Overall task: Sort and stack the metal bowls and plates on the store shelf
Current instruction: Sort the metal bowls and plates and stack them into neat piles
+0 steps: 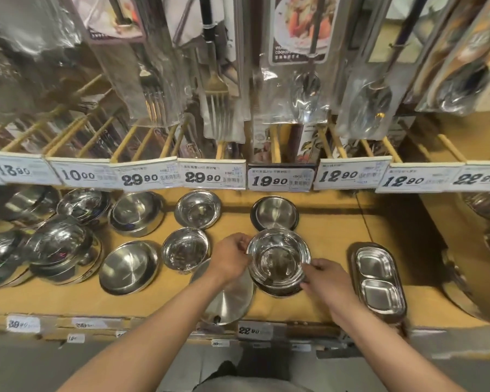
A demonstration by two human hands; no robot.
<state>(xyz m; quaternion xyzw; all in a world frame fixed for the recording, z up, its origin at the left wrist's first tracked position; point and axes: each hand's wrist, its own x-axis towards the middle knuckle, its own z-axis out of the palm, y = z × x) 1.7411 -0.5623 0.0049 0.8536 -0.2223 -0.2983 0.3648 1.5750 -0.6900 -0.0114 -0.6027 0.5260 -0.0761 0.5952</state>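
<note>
Head: both hands' fingers point(313, 268) curled (pinching) bowl point(277, 257) rim.

Two hands point(232, 257); one two-compartment tray point(378, 281); eight price tags point(280, 179) along the upper rail.

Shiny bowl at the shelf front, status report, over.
Left hand and right hand grip shiny bowl by its rim. Bowl sits atop stack. Flat plate beside it.

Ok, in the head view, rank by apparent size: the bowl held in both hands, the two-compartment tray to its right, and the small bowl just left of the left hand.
1. Two-compartment tray and held bowl: too alike to rank; the tray is longer, the bowl rounder.
2. Small bowl: clearly smallest.
</note>
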